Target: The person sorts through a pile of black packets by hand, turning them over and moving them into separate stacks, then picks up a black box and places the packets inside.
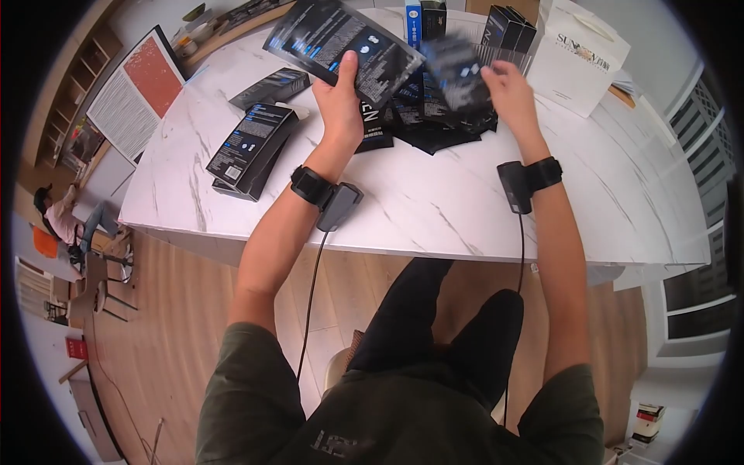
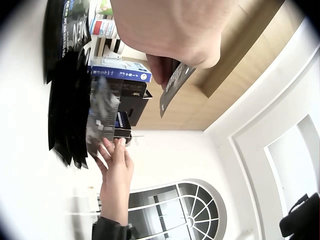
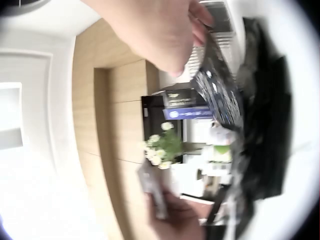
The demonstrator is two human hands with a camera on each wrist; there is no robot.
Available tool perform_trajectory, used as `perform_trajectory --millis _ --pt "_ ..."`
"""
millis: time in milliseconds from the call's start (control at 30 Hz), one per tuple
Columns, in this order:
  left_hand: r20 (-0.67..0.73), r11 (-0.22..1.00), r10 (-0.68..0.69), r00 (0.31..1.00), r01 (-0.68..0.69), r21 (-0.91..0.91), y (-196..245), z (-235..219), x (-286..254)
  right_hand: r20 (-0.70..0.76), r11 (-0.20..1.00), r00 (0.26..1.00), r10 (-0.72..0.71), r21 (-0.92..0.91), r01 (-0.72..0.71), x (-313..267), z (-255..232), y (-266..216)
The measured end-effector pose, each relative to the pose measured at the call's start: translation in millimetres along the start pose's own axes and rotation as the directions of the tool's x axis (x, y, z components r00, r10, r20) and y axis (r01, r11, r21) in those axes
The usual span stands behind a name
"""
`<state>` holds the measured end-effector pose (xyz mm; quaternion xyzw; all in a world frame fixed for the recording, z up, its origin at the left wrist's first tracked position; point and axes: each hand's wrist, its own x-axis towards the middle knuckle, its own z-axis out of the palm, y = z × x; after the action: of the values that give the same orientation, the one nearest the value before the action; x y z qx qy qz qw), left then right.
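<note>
In the head view my left hand [image 1: 339,108] holds up black flat sachets [image 1: 333,46] with blue and white print, thumb across their front. My right hand [image 1: 513,97] pinches another black sachet [image 1: 459,74] by its right edge; it is blurred. Under it a pile of black sachets [image 1: 442,138] lies on the marble-patterned table. The left wrist view shows the right hand [image 2: 116,165] gripping its sachet [image 2: 102,112] beside the pile. Seen from the right wrist, that sachet [image 3: 217,85] hangs from my fingertips close by the pile.
Two printed black boxes, one nearer [image 1: 252,147] and one farther [image 1: 271,87], lie left of the pile on the white table [image 1: 372,213]. A blue box [image 1: 414,22], an open black box [image 1: 508,31] and a white paper bag [image 1: 577,58] stand behind. A person [image 1: 66,217] sits far left.
</note>
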<state>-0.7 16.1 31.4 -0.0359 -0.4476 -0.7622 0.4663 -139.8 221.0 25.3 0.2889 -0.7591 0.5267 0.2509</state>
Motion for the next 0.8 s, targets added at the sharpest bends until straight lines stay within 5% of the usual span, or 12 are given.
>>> perform_trajectory --millis 67,133,200,233,333,467,533,600,800 --pt "0.041 0.996 -0.049 0.998 0.046 0.075 -1 2 -4 -0.033 0.780 0.899 -0.436 -0.512 0.360 -3 4 12" --pt "0.133 0.981 -0.094 0.987 0.069 0.180 -2 5 -11 0.022 0.949 0.953 -0.302 -0.089 0.303 -3 3 -1" --pt "0.177 0.952 -0.168 0.970 0.113 0.286 1 13 -21 0.172 0.896 0.965 -0.199 0.430 0.108 -8 4 -27" --pt "0.207 0.935 -0.209 0.956 0.134 0.327 2 14 -24 0.232 0.857 0.956 -0.181 0.514 0.038 -14 6 -41" --pt "0.283 0.916 -0.254 0.925 0.136 0.377 -6 12 -29 0.327 0.936 0.916 -0.232 0.330 0.119 -27 21 -39" --pt "0.354 0.946 -0.279 0.893 0.192 0.261 -10 6 -24 0.056 0.922 0.923 -0.381 0.090 0.376 -25 13 -47" --pt "0.443 0.960 -0.272 0.854 0.214 0.179 -4 7 -22 -0.076 0.919 0.923 -0.377 0.094 0.383 -20 5 -50" --pt "0.398 0.963 -0.212 0.893 0.121 0.241 3 15 -26 -0.204 0.913 0.909 -0.364 0.118 0.392 -13 -1 -47" --pt "0.427 0.965 -0.238 0.872 0.162 0.207 -1 11 -21 -0.129 0.888 0.945 -0.301 0.325 0.327 -12 9 -40"
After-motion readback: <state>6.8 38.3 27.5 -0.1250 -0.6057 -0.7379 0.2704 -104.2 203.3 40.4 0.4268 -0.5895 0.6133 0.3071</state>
